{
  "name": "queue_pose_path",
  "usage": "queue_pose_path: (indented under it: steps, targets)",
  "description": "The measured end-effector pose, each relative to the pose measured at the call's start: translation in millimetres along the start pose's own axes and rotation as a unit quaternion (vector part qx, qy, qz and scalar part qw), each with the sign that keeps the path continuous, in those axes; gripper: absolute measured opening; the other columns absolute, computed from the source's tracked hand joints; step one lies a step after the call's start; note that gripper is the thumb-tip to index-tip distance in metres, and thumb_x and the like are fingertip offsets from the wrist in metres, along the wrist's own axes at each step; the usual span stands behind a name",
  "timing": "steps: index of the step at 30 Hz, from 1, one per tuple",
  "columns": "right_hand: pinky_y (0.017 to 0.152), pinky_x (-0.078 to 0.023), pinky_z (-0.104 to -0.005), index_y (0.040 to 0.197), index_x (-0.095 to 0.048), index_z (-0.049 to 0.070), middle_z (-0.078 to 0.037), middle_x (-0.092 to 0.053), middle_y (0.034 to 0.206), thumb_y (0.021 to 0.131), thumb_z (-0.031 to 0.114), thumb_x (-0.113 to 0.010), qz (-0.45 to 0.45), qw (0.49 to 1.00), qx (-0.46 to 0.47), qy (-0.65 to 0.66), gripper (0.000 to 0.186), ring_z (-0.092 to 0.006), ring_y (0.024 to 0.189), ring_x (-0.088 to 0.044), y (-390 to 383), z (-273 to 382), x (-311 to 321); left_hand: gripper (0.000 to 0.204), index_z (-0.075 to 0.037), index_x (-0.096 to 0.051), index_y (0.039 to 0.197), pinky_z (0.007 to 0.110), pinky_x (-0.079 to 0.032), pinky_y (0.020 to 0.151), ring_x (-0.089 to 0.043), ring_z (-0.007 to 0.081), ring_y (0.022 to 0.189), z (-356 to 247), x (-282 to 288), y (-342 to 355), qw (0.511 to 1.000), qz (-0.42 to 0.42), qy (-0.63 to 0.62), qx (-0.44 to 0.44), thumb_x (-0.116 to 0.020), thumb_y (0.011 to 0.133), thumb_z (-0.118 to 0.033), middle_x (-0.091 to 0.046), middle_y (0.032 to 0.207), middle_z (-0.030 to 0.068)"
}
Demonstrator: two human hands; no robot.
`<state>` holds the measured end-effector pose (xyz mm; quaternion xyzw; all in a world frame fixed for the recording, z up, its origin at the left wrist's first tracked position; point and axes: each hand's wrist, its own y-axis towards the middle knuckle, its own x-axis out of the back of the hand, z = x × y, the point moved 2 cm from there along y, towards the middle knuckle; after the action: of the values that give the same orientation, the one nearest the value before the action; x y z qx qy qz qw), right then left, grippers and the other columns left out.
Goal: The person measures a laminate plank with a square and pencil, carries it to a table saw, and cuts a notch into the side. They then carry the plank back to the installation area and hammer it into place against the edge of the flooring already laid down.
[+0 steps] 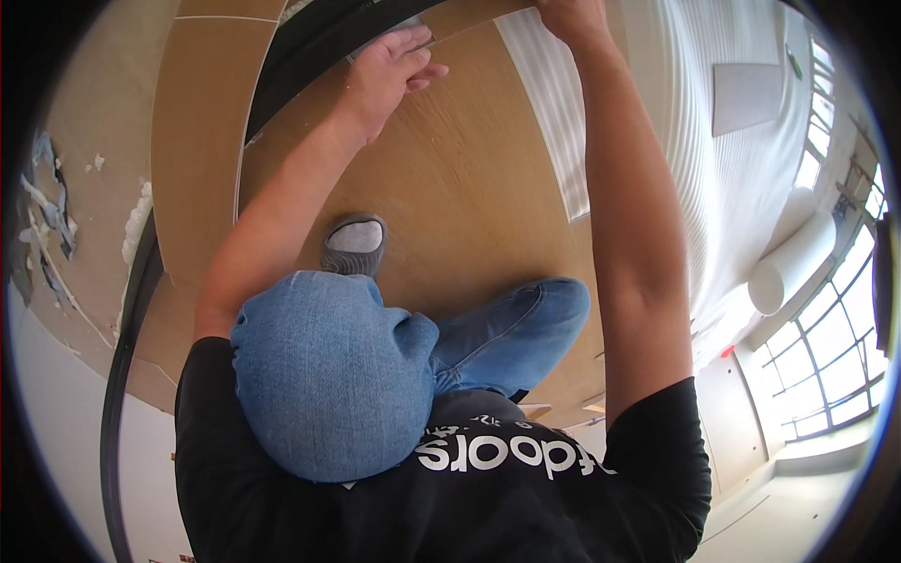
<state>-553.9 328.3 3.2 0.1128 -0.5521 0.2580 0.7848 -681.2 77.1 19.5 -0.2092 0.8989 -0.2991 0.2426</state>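
Observation:
My left hand (394, 66) lies flat, fingers together, on the wood-look floor plank (469, 188). Its fingertips touch a small grey piece (413, 23) beside a black strip (310, 47). My right hand (572, 19) reaches to the top edge of the view, at the far end of the same plank. Its fingers are cut off there, so its hold is unclear. My bent knee in blue jeans (328, 375) and my grey shoe (355, 244) are below the hands.
A white ribbed sheet (554, 113) runs along the right of the plank. More brown planks (197, 131) lie left of the black strip, with a patchy bare floor (56, 206) beyond. Large windows (826, 347) and a white duct (788, 263) are at right.

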Motion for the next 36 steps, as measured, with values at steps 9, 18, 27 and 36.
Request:
queue_pose_path:
  steps: [9,18,27,36]
  targets:
    - [0.089,-0.051,-0.0526,0.1,-0.062,-0.009,-0.036,-0.066,0.103,0.079,0.005,-0.06,0.09,0.992,-0.051,0.067,0.025,-0.0506,0.105,-0.062,13,-7,7,0.049,0.004,-0.042,0.148,0.027,-0.049,0.091,-0.066,0.0162,0.112,1,-3,-1,1.0,0.004,0.001,-0.006,-0.053,0.103,-0.014,-0.049,0.151,0.0126]
    - [0.096,-0.051,-0.0527,0.108,-0.057,-0.01,-0.036,-0.063,0.112,0.081,0.01,-0.065,0.084,0.993,-0.081,0.021,0.035,-0.0516,0.109,-0.06,7,-3,-1,0.051,0.003,-0.04,0.15,0.027,-0.047,0.094,-0.064,0.0177,0.116,-1,1,-4,0.997,0.036,0.065,0.008,-0.052,0.103,-0.016,-0.049,0.149,0.0106]
    - [0.097,-0.049,-0.0508,0.111,-0.055,-0.009,-0.033,-0.06,0.112,0.081,0.013,-0.067,0.073,0.996,-0.044,0.01,0.039,-0.0491,0.11,-0.058,4,-12,-4,0.05,0.002,-0.042,0.148,0.027,-0.047,0.095,-0.064,0.0183,0.116,-11,1,-1,1.0,0.002,0.015,0.028,-0.052,0.103,-0.017,-0.048,0.151,0.0113]
    - [0.093,-0.05,-0.0496,0.105,-0.058,-0.005,-0.03,-0.062,0.107,0.079,0.014,-0.069,0.076,0.995,-0.023,0.053,0.034,-0.0464,0.105,-0.059,0,-11,3,0.055,0.006,-0.036,0.15,0.029,-0.048,0.094,-0.063,0.0197,0.117,-10,1,4,0.996,0.004,-0.068,0.057,-0.054,0.102,-0.014,-0.05,0.147,0.0128]
